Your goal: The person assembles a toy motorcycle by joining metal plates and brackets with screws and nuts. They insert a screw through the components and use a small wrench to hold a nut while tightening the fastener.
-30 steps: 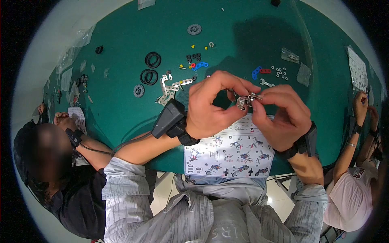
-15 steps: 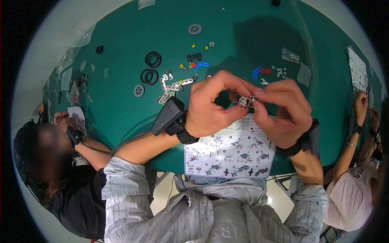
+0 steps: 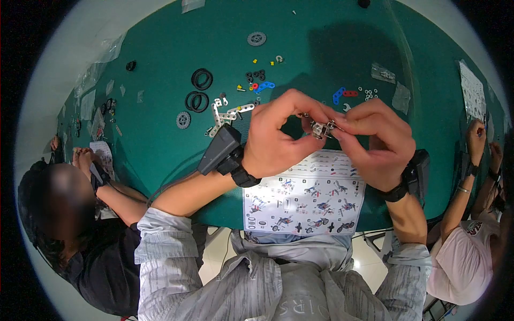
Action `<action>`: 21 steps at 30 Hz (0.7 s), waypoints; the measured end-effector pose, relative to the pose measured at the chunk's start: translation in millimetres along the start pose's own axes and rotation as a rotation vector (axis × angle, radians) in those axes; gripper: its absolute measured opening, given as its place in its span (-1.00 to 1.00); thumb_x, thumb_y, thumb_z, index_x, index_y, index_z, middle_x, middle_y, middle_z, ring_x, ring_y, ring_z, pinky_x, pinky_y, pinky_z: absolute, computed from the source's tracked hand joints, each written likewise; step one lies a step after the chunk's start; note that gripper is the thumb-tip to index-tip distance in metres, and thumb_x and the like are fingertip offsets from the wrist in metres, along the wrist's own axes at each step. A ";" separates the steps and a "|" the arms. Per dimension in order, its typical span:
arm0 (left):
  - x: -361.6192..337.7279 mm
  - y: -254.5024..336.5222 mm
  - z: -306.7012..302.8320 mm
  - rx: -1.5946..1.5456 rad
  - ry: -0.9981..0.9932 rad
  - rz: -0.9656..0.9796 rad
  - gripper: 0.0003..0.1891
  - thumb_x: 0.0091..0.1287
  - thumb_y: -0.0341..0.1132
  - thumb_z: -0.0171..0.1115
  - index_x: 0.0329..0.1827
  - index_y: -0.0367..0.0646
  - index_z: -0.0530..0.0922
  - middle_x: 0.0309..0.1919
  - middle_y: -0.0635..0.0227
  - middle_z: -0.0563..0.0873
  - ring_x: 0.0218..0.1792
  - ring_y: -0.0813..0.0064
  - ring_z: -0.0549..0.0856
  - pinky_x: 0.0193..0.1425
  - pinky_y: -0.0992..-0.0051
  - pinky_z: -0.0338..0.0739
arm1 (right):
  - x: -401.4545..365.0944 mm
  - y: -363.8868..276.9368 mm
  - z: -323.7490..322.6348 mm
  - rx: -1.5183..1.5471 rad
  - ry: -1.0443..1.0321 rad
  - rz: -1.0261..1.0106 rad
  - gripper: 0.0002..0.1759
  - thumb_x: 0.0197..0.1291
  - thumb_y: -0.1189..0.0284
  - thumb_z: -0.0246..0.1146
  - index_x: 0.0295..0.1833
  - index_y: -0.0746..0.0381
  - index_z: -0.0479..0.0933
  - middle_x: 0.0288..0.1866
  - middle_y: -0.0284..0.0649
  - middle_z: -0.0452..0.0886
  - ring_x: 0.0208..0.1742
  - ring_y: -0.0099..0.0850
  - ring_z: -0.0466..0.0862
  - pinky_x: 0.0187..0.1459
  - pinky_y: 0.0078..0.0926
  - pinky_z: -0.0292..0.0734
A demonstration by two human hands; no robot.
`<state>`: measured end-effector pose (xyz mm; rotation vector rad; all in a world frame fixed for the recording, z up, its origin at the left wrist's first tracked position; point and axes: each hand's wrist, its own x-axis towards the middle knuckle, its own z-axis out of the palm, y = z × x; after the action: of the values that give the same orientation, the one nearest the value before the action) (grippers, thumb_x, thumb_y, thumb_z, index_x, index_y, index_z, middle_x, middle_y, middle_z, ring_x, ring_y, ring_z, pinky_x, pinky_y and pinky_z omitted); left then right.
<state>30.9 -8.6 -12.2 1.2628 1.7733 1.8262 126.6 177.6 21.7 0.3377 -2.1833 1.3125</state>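
Observation:
My left hand [image 3: 281, 136] is closed on a small silver metal assembly [image 3: 319, 130], pinched between thumb and fingers above the table. From the other side, my right hand [image 3: 381, 143] has its thumb and forefinger pressed together on the assembly's right end; the fingertips partly hide it. Below both hands lies a printed instruction sheet [image 3: 305, 206] with pictures of model vehicles. Just beyond my right hand are a small wrench [image 3: 347, 107], a red strip [image 3: 350, 93] and a blue angled piece [image 3: 338, 96].
Left of my hands are perforated metal strips [image 3: 217, 120], black rubber tyres [image 3: 197, 101] and a grey wheel [image 3: 183, 119]. Several small white nuts [image 3: 370, 94] and a plastic bag [image 3: 383, 73] lie at right. People sit on both sides, a forearm [image 3: 120, 200] at left.
My right hand has shifted slightly and its fingers have turned a little on the metal assembly, which has tilted. My left hand keeps its pinch nearly in place.

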 end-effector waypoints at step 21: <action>4.1 -4.3 10.4 0.022 0.147 0.134 -0.69 0.06 -0.63 0.39 -0.12 -0.22 0.58 -0.12 0.23 0.85 -0.19 0.41 0.82 -0.19 0.50 0.67 | -4.2 -5.9 3.1 -0.122 0.018 -0.047 -0.71 -0.10 0.76 0.52 -0.22 0.34 0.67 -0.26 -0.11 0.74 -0.27 -0.30 0.78 -0.23 -0.49 0.67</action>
<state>34.8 2.0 -16.1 1.3160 1.8284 2.0253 131.8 171.8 22.5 0.3266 -2.2153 1.1465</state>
